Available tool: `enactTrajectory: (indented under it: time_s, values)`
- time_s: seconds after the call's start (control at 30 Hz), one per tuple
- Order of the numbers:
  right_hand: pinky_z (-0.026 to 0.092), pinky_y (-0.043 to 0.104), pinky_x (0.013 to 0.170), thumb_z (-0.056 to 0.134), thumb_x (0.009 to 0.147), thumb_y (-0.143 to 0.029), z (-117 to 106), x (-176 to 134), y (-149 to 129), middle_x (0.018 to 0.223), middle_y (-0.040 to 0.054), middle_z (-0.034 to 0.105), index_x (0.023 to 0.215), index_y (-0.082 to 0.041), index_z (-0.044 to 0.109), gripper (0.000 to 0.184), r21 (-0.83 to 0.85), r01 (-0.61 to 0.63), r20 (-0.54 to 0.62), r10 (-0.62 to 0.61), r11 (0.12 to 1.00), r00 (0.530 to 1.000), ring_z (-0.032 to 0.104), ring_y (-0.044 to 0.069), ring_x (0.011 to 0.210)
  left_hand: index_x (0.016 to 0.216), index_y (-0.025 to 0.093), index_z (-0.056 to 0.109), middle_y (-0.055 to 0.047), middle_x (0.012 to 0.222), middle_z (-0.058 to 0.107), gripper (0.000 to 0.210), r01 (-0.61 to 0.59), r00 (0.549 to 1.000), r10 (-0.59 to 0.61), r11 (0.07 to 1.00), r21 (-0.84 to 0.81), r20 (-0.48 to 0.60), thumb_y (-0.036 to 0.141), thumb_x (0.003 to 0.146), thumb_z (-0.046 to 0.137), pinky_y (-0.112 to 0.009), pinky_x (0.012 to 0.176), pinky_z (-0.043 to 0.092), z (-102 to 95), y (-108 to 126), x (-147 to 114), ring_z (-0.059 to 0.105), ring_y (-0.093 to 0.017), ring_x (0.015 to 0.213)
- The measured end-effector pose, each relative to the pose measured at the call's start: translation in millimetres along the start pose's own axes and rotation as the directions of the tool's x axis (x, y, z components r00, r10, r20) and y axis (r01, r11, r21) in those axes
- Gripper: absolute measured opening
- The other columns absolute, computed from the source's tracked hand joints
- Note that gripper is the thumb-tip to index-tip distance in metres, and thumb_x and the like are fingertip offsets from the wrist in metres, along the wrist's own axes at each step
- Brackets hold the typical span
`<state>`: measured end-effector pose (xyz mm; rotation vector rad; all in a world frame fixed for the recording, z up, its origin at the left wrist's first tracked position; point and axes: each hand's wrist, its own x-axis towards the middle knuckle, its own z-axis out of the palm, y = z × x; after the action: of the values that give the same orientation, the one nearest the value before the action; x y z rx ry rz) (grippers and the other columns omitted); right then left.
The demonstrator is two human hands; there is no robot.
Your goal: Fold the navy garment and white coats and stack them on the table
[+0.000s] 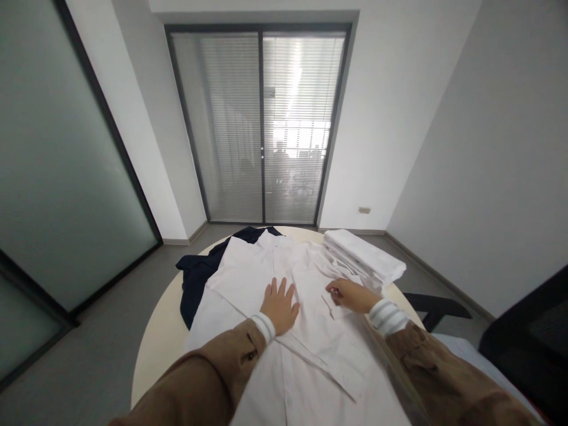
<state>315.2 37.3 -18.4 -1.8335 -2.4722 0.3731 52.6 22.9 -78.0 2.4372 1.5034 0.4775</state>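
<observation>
A white button-up shirt (pixel 306 378) lies spread on the round table, its collar toward the far side and its lower part near me. One sleeve (pixel 306 355) is laid slantwise across the front, the cuff at the lower right. My left hand (pixel 279 306) rests flat on the shirt's middle with fingers spread. On the right side, my right hand (pixel 352 294) has its fingers curled in a pinch on the other sleeve's cuff (pixel 341 312). The exact grip is partly hidden by the fingers.
A stack of folded white garments (pixel 366 254) sits at the table's far right. Dark navy clothing (pixel 193 284) lies under the shirt's left edge. The pale round table (pixel 153 349) shows at the left. A black chair (pixel 532 337) stands at the right, with pale cloth beside it.
</observation>
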Motion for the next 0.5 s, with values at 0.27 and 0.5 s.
enactTrajectory:
  time_s: [0.27,0.5]
  values:
    - [0.044,0.035,0.079,0.042,0.096,-0.022,-55,-14,-33,0.108,0.0173,0.069,0.110,-0.015,0.063,0.026,-0.127,-0.226,-0.254,0.189,0.966,0.949,0.065,0.028,0.094,0.152,0.017,0.037,-0.013,0.159,0.034,0.063,-0.018,0.999,0.011,0.990,-0.142,-0.051,0.042,0.094,0.042,-0.053,0.121,0.015,0.3,-7,-5,0.020,-0.034,0.149]
    - [0.044,0.036,0.079,0.037,0.089,-0.017,-115,-64,-132,0.087,0.0086,0.060,0.087,-0.021,0.053,0.017,-0.048,0.290,-0.677,-0.244,0.956,0.694,0.057,0.024,0.086,0.151,0.013,0.037,-0.017,0.146,0.051,0.058,-0.019,0.985,-0.071,0.856,-0.516,-0.155,0.040,0.099,0.034,-0.047,0.118,0.030,5.3,-13,6,0.046,-0.029,0.137]
